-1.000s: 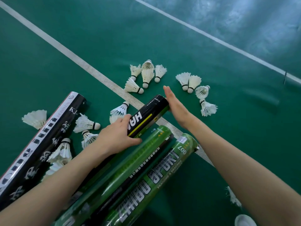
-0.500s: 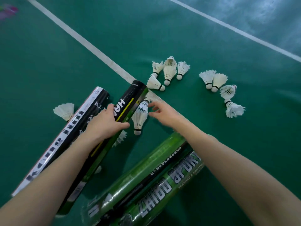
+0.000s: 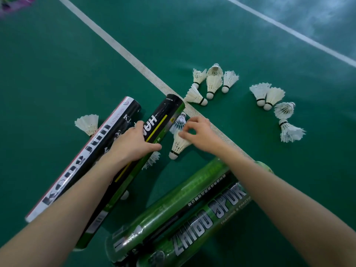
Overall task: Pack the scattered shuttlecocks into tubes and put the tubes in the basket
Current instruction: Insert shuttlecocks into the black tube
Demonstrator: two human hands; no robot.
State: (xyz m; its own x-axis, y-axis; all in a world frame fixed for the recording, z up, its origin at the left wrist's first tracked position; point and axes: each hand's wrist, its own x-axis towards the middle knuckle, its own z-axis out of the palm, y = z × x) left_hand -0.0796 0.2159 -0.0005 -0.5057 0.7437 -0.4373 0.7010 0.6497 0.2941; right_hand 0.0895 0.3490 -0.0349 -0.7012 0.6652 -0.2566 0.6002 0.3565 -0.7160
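Reader: Grip first: what does each hand hold?

Legend: Left hand (image 3: 134,145): fingers and thumb curled over the black-and-green tube (image 3: 169,112), clasping it near its far half. Right hand (image 3: 200,133): fingertips pinching the feather skirt of a shuttlecock (image 3: 178,145). This one lies on the court floor (image 3: 57,74) just right of that tube, cork toward the person.

Reader: What lies nearest the person?

Legend: Two tubes side by side and touching, slanting up to the right beneath the right forearm: the large-lettered green tube (image 3: 202,228) and, just beyond it, the small-lettered green tube (image 3: 173,201). Left of them, the black-and-green tube slants the same way, its far end at the white line (image 3: 123,53). The black-and-white tube (image 3: 86,157) lies beside it on the left, roughly parallel; whether the two touch cannot be told. A half-hidden shuttlecock (image 3: 153,160) shows its feathers from under the black-and-green tube.

Reader: And farther out?

Legend: A second shuttlecock (image 3: 180,121) lies between the black-and-green tube's far end and the right hand's fingers. A lone shuttlecock (image 3: 87,125) lies just beside the black-and-white tube, on its left. Across the white line lies a cluster of four shuttlecocks (image 3: 213,83). Well to its right is another group of four (image 3: 274,96), strung in a loose curve. A second line (image 3: 289,29) crosses the far right of the floor. The blurred pink shape (image 3: 13,2) at the far left cannot be identified.
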